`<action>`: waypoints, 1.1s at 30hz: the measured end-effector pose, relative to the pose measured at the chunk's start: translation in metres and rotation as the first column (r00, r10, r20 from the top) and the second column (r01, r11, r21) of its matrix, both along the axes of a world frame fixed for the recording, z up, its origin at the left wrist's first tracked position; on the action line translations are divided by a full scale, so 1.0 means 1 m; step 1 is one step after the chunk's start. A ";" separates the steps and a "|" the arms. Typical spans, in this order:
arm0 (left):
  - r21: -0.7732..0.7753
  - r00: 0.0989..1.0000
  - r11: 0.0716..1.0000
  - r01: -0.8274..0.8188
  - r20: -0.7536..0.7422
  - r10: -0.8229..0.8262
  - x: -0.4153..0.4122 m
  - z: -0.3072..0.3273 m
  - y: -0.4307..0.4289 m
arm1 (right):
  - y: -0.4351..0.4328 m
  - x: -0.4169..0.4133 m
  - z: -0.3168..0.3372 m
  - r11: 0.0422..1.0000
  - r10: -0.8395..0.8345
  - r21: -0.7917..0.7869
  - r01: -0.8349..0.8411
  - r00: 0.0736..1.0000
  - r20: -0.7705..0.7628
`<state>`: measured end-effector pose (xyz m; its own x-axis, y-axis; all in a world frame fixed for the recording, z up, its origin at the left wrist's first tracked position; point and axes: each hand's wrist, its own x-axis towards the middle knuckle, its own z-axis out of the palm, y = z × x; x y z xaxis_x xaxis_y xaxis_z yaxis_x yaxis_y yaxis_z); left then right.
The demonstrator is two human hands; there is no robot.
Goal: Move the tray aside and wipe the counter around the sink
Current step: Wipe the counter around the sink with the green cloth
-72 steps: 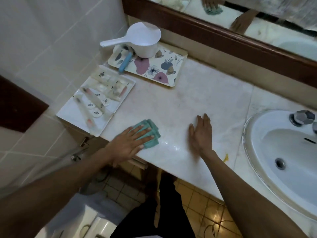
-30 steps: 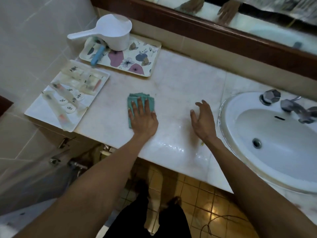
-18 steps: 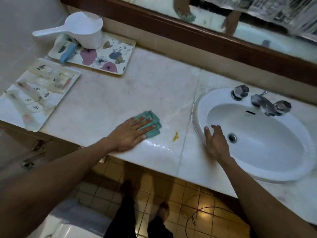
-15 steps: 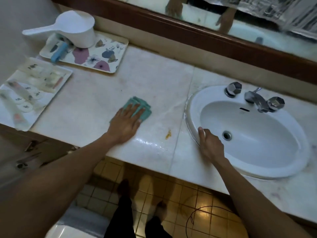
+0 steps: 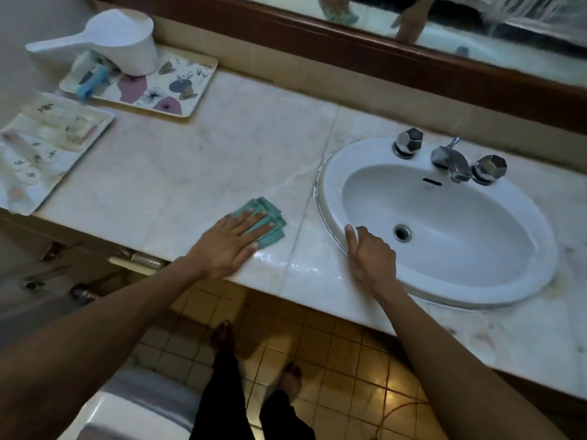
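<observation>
Tray (image 5: 190, 90) at far left by wall, well apart from sink (image 5: 460, 242). Wiping step in hand: my left hand (image 5: 227, 246) flat, fingers straight, presses cloth (image 5: 274, 235) on surface (image 5: 222, 154) near sink. Right hand (image 5: 373, 258) curled over sink rim. Next, I think: slide cloth along rim, keep pressure.

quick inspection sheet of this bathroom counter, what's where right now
surface: marble counter, wet sheen near the front edge beside the cloth.
job's things: green cloth lies folded left of the sink; flowered tray sits at the back left.
clutter: white scoop and blue item on the flowered tray; white tray of toiletries at the left end.
hands: left hand presses flat on the cloth; right hand grips the sink's front rim.
cables: thin cord on the floor tiles.
surroundings: taps, mirror behind, toilet below left.
</observation>
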<state>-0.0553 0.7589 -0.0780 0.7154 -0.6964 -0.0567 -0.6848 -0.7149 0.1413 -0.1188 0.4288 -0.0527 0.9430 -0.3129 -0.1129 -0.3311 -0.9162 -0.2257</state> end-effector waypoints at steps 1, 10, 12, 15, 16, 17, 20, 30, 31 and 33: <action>-0.004 0.992 0.992 -0.123 -0.010 0.123 0.011 0.001 -0.001 | -0.002 -0.003 -0.001 1.000 0.005 -0.004 -0.005 1.000 -0.003; -0.159 0.822 0.807 -0.569 -0.112 0.558 -0.072 0.001 -0.157 | -0.040 -0.051 -0.004 0.995 0.056 -0.085 -0.050 0.996 0.071; -0.122 0.951 0.946 -0.300 -0.117 0.286 -0.100 -0.003 -0.146 | -0.048 -0.058 -0.002 0.994 0.062 -0.090 -0.055 0.996 0.071; -0.053 0.992 0.994 0.095 -0.080 -0.099 -0.083 -0.003 -0.085 | -0.052 -0.062 -0.002 0.994 0.070 -0.090 -0.063 0.995 0.072; -0.026 0.989 0.991 0.134 -0.061 -0.136 -0.069 -0.004 -0.066 | -0.051 -0.063 -0.002 0.994 0.065 -0.089 -0.058 0.995 0.077; -0.005 0.994 0.995 0.099 -0.053 -0.099 -0.056 -0.002 -0.050 | -0.050 -0.063 -0.002 0.994 0.060 -0.091 -0.053 0.995 0.079; -0.015 0.973 0.977 -0.214 -0.089 0.212 -0.032 0.002 -0.031 | -0.050 -0.064 -0.002 0.994 0.060 -0.093 -0.054 0.996 0.072; -0.099 0.630 0.623 -0.776 -0.163 0.759 -0.069 -0.006 -0.134 | -0.090 -0.084 -0.014 0.984 0.159 -0.093 -0.150 0.982 0.102; -0.092 0.630 0.624 -0.776 -0.156 0.761 -0.071 -0.007 -0.136 | -0.099 -0.088 -0.014 0.984 0.164 -0.091 -0.155 0.981 0.105; -0.088 0.634 0.628 -0.773 -0.136 0.761 -0.074 -0.009 -0.141 | -0.118 -0.097 -0.016 0.982 0.179 -0.081 -0.171 0.978 0.111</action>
